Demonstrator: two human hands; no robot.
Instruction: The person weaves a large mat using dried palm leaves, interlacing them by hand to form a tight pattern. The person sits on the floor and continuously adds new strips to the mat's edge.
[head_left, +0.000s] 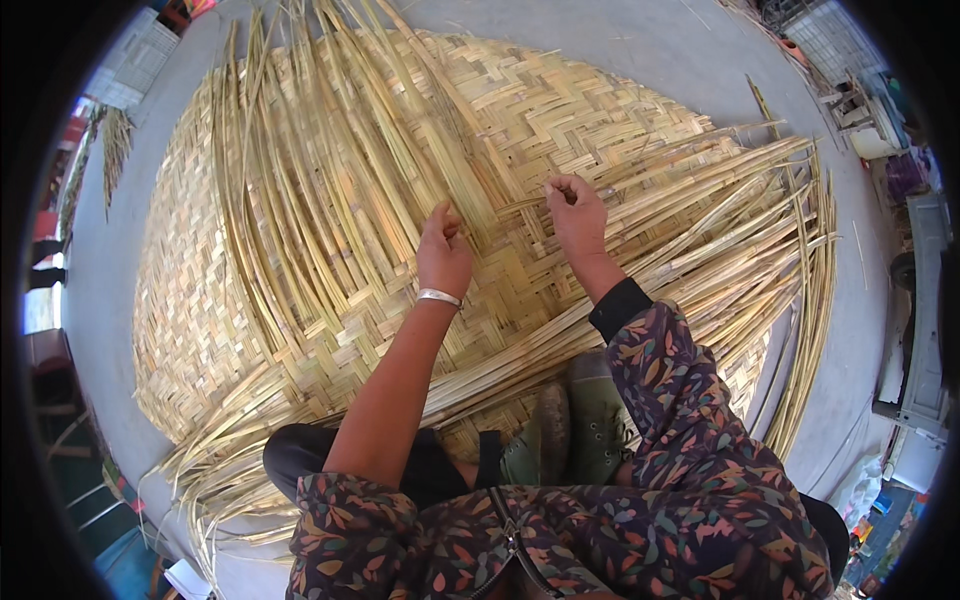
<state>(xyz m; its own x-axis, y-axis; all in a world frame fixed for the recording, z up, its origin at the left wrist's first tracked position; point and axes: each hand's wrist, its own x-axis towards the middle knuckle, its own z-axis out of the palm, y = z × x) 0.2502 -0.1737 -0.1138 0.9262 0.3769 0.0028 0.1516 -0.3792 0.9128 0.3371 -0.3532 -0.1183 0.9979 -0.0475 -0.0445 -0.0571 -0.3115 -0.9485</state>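
Pinching one bamboo strip (520, 203) between them, left hand (443, 252) and right hand (578, 215) grip it; its length runs sideways across the woven mat (200, 300).

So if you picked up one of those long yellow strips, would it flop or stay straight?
Probably bendy, not floppy: the long yellow bamboo-like strips curve gently where they lie loose. Likely light, since the right hand pinches one with just its fingertips. They look thin, so a sharp fold might crack one.
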